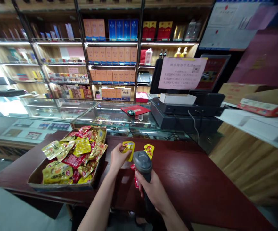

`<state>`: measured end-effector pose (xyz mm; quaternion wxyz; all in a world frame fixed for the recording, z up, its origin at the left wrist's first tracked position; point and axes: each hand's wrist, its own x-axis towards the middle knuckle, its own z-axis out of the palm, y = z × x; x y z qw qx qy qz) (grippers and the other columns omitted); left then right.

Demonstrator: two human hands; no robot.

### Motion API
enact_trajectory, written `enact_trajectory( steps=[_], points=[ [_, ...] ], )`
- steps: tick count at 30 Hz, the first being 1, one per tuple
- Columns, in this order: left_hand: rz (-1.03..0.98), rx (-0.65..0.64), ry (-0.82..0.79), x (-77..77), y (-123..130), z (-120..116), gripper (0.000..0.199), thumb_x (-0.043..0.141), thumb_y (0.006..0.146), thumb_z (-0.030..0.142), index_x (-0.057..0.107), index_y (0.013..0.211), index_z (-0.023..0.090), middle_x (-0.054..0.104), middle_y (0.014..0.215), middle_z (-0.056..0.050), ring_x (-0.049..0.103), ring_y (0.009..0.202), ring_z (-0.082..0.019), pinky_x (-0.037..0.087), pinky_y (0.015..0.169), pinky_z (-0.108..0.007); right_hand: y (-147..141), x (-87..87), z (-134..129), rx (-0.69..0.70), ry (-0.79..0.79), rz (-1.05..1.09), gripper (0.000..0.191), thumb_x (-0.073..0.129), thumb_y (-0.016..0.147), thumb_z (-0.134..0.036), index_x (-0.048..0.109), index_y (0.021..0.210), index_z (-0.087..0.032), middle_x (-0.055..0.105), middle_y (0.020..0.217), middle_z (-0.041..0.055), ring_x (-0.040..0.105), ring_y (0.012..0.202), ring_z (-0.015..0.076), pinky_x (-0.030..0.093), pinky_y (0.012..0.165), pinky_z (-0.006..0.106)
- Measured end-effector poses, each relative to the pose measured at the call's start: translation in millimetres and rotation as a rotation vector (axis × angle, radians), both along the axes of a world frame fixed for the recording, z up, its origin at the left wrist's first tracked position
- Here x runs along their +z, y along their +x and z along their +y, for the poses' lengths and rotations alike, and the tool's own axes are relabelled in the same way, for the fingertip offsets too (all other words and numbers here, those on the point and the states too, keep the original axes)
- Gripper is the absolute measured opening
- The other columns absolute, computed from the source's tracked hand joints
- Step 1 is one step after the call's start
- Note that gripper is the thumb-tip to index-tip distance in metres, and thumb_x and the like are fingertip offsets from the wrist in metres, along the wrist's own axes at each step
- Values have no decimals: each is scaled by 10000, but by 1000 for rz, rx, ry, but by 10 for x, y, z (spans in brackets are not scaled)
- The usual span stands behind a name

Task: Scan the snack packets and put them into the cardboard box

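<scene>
My left hand (pixel 118 158) pinches a small yellow snack packet (pixel 130 147) above the dark red table, just left of the scanner head. Wrapped round the handle of a grey handheld scanner (pixel 142 161) is my right hand (pixel 151 189). Behind the scanner lies another yellow packet (pixel 149 149), partly covered by it. A red packet (pixel 132 167) shows beside the scanner and my right fingers; its middle is hidden. To the left stands a cardboard box (pixel 39 186) heaped with yellow, gold and red packets (pixel 82 146).
Beyond the table (pixel 192 179) runs a glass counter (pixel 81 109) with a red sheet (pixel 139 110) on it. A black register (pixel 184 117) and a screen bearing a pink notice (pixel 182 73) stand back right. Boxes (pixel 266 106) sit at the right; stocked shelves line the wall.
</scene>
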<state>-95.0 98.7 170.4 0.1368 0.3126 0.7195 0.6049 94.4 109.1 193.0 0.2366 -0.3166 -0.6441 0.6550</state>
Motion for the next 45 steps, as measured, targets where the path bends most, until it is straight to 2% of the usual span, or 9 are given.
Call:
enact_trajectory(
  steps=[4, 9, 16, 22, 27, 31, 37, 42, 45],
  points=[
    [144, 143, 47, 350, -361, -441, 295, 729, 693, 319, 646, 940, 179, 751, 937, -70, 709, 880, -212, 535, 776, -293, -77, 18, -30, -1, -18, -62, 461, 681, 735, -606, 548, 872, -186, 546, 493, -52, 479, 383, 116, 388, 389, 229],
    [352, 440, -174, 774, -881, -1206, 324, 725, 702, 412, 691, 943, 197, 743, 937, -63, 696, 901, -235, 517, 805, -323, -325, -31, -101, 59, 4, -36, 477, 668, 714, -642, 529, 816, -198, 522, 442, -60, 471, 352, 116, 369, 389, 230],
    [568, 603, -402, 860, -1220, -1690, 471, 686, 756, 488, 672, 1151, 232, 677, 1149, -92, 622, 1080, -295, 467, 935, -404, -558, -98, -222, 70, 13, -26, 488, 648, 707, -665, 497, 771, -205, 508, 431, -68, 437, 313, 96, 321, 360, 212],
    [650, 499, -352, 710, -1004, -1362, 353, 671, 796, 408, 678, 1110, 248, 668, 1136, -72, 610, 1077, -275, 466, 945, -388, -449, -82, -130, 63, 1, -31, 464, 659, 729, -628, 528, 816, -192, 524, 451, -60, 458, 345, 102, 362, 379, 225],
    [667, 81, -304, 406, -273, -647, 348, 694, 794, 340, 662, 1129, 252, 670, 1133, -60, 597, 1108, -244, 447, 992, -351, -107, -33, 65, -55, -6, -52, 459, 678, 729, -599, 554, 874, -181, 546, 494, -56, 483, 391, 110, 397, 397, 228],
    [623, -207, -527, 83, 375, -145, 385, 676, 811, 348, 641, 1173, 221, 659, 1135, -99, 631, 1065, -262, 477, 930, -351, 249, -31, 208, -162, -22, -55, 492, 671, 723, -629, 552, 880, -178, 525, 473, -65, 465, 388, 105, 392, 394, 223],
    [645, -172, -926, -184, 862, 217, 733, 632, 717, 683, 601, 1146, 89, 576, 1140, -223, 654, 969, -358, 515, 800, -420, 601, -187, 313, -232, -63, -58, 563, 648, 723, -683, 554, 896, -156, 535, 482, -62, 468, 375, 90, 371, 381, 202],
    [590, -269, -813, -306, 865, 252, 621, 738, 710, 407, 557, 1225, 112, 545, 1207, -185, 649, 1007, -304, 495, 847, -363, 645, -238, 337, -243, -78, -50, 573, 657, 721, -681, 541, 921, -156, 535, 481, -72, 461, 363, 83, 370, 371, 194],
    [428, -242, -645, -416, 737, 198, 821, 778, 671, 280, 422, 1390, 105, 513, 1300, -202, 619, 1100, -272, 462, 911, -310, 624, -225, 328, -239, -83, -53, 572, 651, 724, -682, 533, 918, -157, 534, 481, -73, 458, 365, 80, 366, 370, 189]
  ],
)
